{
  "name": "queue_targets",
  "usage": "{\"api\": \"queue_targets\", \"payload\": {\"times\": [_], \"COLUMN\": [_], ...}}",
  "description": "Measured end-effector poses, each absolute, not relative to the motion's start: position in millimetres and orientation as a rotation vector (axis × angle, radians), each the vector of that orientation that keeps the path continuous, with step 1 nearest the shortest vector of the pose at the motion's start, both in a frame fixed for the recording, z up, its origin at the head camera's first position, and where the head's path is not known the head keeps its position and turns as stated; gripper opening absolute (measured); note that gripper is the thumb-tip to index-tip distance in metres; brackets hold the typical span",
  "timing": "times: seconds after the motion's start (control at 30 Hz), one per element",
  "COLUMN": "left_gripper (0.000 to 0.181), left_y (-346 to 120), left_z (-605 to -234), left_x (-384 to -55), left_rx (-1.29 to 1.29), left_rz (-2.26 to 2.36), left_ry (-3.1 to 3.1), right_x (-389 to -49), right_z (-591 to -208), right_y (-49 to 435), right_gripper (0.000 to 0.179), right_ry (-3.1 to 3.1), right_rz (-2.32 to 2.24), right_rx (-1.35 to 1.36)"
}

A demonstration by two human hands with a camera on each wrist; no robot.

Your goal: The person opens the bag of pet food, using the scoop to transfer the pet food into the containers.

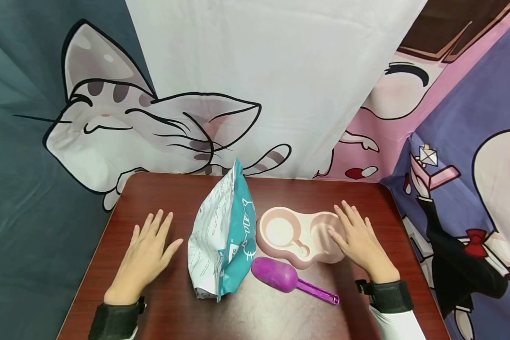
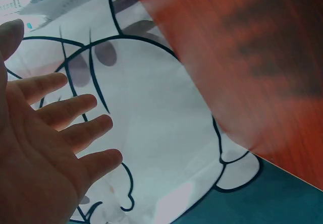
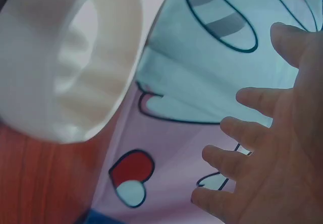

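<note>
My left hand [image 1: 146,255] is spread flat over the left part of the table, holding nothing. To its right stands a teal and white bag [image 1: 225,236] with a cat outline on its front. My right hand [image 1: 361,238], fingers spread, overlaps the right end of a pale pink two-bowl pet feeder [image 1: 303,257] in the head view. Below the feeder lies a purple scoop [image 1: 276,274], its handle pointing right. In the right wrist view the feeder [image 3: 30,82] appears beside the spread fingers, and the palm is bare. The left wrist view shows the left palm [image 2: 40,153] bare too.
The things stand on a reddish-brown wooden table [image 1: 174,316] with rounded far corners. Behind it hangs a white cloth [image 1: 272,56] with a cartoon cat. A teal cloth [image 1: 17,212] borders the left side, and a purple printed cloth [image 1: 446,156] the right.
</note>
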State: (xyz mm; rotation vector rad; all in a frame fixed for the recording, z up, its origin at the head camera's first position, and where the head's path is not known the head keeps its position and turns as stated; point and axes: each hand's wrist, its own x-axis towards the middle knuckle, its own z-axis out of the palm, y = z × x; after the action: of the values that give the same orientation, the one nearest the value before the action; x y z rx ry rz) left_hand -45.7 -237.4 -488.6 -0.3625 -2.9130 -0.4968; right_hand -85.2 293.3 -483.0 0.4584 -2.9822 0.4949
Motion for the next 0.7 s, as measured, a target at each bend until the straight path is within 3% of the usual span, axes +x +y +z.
{"api": "queue_targets", "payload": {"times": [0.7], "left_gripper": [0.066], "left_y": [-211], "left_z": [-454], "left_x": [-59], "left_rx": [-0.48], "left_rz": [-0.486], "left_ry": [-2.707], "right_x": [-108], "right_z": [-447], "right_y": [224], "right_gripper": [0.068], "right_ry": [-2.89], "right_rz": [0.744], "right_rx": [0.826]}}
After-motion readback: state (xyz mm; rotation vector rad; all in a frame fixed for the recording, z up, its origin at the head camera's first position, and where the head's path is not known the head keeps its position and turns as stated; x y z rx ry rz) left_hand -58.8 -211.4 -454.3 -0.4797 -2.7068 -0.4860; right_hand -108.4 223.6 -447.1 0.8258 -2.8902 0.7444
